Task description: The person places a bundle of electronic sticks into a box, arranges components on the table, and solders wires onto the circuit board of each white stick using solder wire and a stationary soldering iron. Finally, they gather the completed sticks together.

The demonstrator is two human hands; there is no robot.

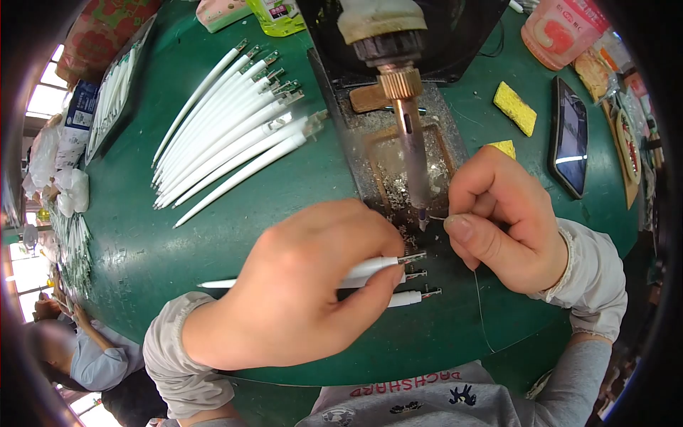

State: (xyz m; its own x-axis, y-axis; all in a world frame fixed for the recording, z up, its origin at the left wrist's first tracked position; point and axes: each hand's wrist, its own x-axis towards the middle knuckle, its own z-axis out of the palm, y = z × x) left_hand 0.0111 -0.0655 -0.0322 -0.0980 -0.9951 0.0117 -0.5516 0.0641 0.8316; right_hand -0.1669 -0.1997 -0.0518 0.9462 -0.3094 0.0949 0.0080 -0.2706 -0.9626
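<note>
My left hand [299, 285] is closed around a white stylus pen [371, 267], whose exposed metal and circuit end points right, just below the soldering iron tip. Two more white pens [405, 299] lie beneath and beside that hand, partly hidden by it. Between the thumb and forefinger of my right hand [501, 220] is a thin solder wire [479, 306]; its short end reaches left to the tip, and its tail hangs down toward the table edge. The soldering iron [411, 135] is fixed above, tip down, between both hands.
A row of white pens [228, 135] lies at left on the green table [142, 249]. Solder crumbs cover the iron's stand base [398, 171]. Yellow sponge [515, 108], phone [570, 135] and pink cup [562, 32] stand or lie at right. Another person [99, 356] sits at far left.
</note>
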